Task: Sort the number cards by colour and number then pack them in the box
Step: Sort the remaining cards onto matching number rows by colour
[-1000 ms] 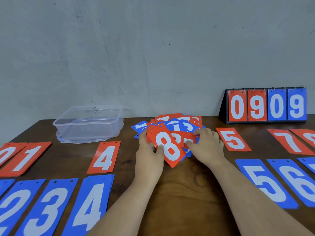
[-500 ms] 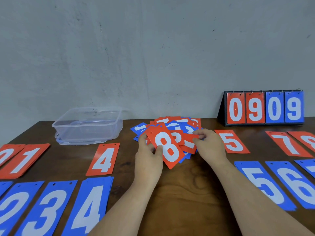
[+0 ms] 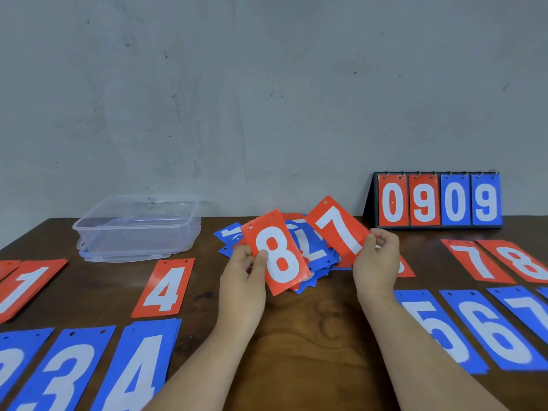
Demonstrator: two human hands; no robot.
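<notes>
The left hand [image 3: 246, 268] grips a red card, the held 8 [image 3: 277, 253], by its left edge. Its fingers [image 3: 241, 255] curl behind the card and the thumb presses the front. The card is lifted off the worktop [image 3: 311, 336] and tilts to the left.

The right hand [image 3: 375, 262] pinches another red card, the held 7 [image 3: 338, 229], at its lower right corner, with its fingers [image 3: 382, 240] curled round the edge. This card is also in the air and leans left, its top end just beside the held 8.

Between and behind the two hands lies the pile [image 3: 308, 253], a loose heap of red and blue cards that overlap at odd angles.

The clear box [image 3: 139, 226] stands at the back left of the worktop, well apart from the hands.

Sorted cards lie face up around the pile. On the left are the red 1 [image 3: 26, 286] and red 4 [image 3: 163, 287], and in front of them the blue 2 [image 3: 14, 369], blue 3 [image 3: 63, 372] and blue 4 [image 3: 139, 372]. On the right are the red 7 [image 3: 477, 261] and red 8 [image 3: 522, 261], with the blue 5 [image 3: 436, 330], blue 6 [image 3: 492, 330] and blue 7 [image 3: 525, 307] nearer the person. The right hand mostly hides one more red card [image 3: 406, 268].

A scoreboard [image 3: 439, 200] reading 0909 stands at the back right against the wall [image 3: 267, 99].
</notes>
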